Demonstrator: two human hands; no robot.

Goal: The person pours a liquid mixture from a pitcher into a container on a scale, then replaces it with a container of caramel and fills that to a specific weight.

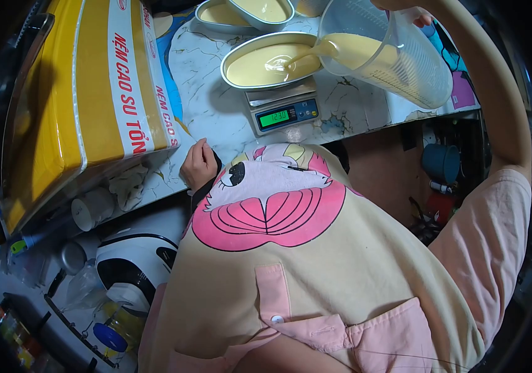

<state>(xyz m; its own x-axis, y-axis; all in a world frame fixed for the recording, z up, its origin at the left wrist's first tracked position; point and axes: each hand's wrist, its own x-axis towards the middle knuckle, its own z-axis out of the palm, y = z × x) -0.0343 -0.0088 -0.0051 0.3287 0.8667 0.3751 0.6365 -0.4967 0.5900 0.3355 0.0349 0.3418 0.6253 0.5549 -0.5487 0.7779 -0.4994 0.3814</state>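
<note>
My right hand [396, 4] grips the top of a large clear measuring jug [415, 74], tilted to the left. Pale yellow batter [365, 51] runs from its lip into an oval metal tin [265, 87], which holds a wide pool of it. Under the tin is a digital kitchen scale [286, 113] with a lit green display. My left hand [199, 165] rests at the table's front edge with its fingers curled in, apart from the tin and scale; nothing shows in it.
Two more filled oval tins [250, 26] stand overlapping at the back. A large yellow wrapped box [101, 81] takes up the left of the marble-patterned table [200, 109]. A white and black appliance [132, 261] sits below left. A purple item [463, 90] lies right of the jug.
</note>
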